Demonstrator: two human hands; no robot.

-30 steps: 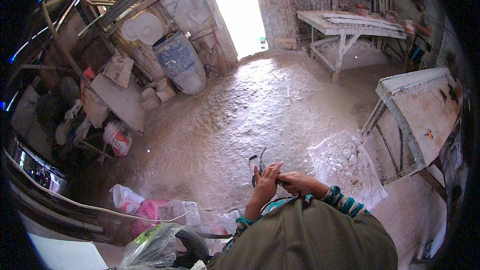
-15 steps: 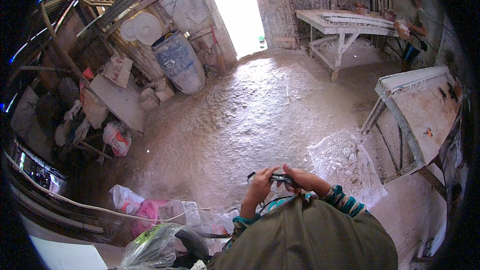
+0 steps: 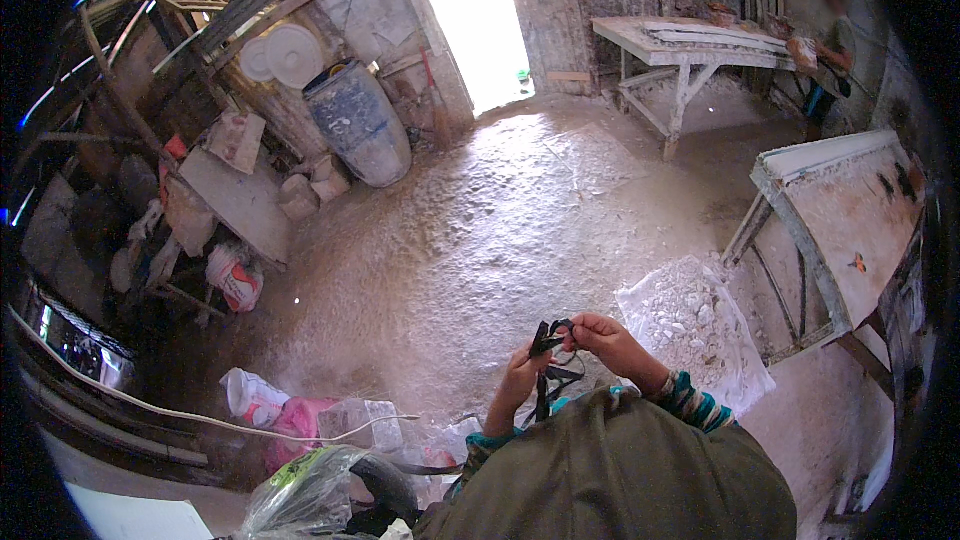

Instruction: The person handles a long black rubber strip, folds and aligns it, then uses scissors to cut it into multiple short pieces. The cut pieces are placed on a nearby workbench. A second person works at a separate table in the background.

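Note:
In front of my body, low in the view, both hands hold a tangle of black strap (image 3: pixel 545 339). My left hand (image 3: pixel 521 378) is closed around one part of it, with flat dark ends sticking up above the fingers. My right hand (image 3: pixel 610 343) pinches a looped part just to the right, fingertips together. Between and below the hands, thin dark loops hang down toward my dark olive garment (image 3: pixel 620 460). What the strap belongs to is too small to make out.
A white sheet (image 3: pixel 735 325) with pale rubble lies right of my hands. Beyond stand a slanted worktable (image 3: pixel 840 225), a long table (image 3: pixel 650 55) with a person (image 3: pixel 835 45) beside it, and a blue barrel (image 3: pixel 360 125). Clear plastic bags (image 3: pixel 310 490) and a cable (image 3: pixel 200 415) are at left.
My hands have drawn apart, the right one rising slightly and turning into a pinch. The black strap, bunched between the palms before, now shows upright ends and hanging loops.

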